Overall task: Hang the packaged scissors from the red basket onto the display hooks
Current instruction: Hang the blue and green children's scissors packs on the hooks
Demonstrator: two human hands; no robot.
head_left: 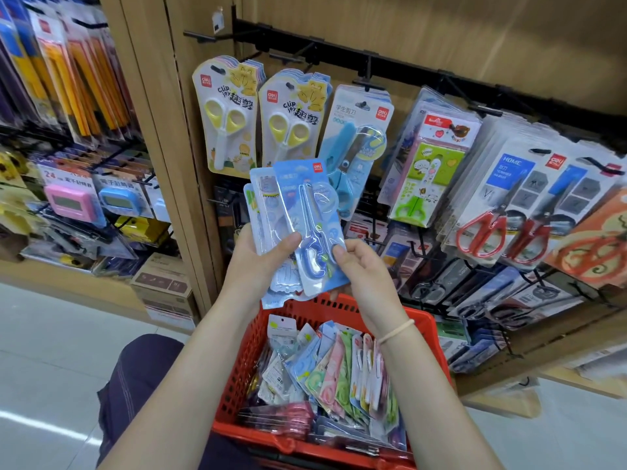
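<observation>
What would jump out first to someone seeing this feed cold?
Dead centre, the left hand and right hand hold a fanned bunch of pale-blue carded scissors packs in front of the display. Below them, the red plastic mesh basket brims with pastel packs. On the black wall hooks behind, two yellow-handled scissors cards hang upper left and red-handled scissors at right.

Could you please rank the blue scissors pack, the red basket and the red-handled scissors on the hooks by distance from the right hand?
1. Blue scissors pack, held in the right hand's grip.
2. Red basket, just below.
3. Red-handled scissors, hanging far right.
</observation>
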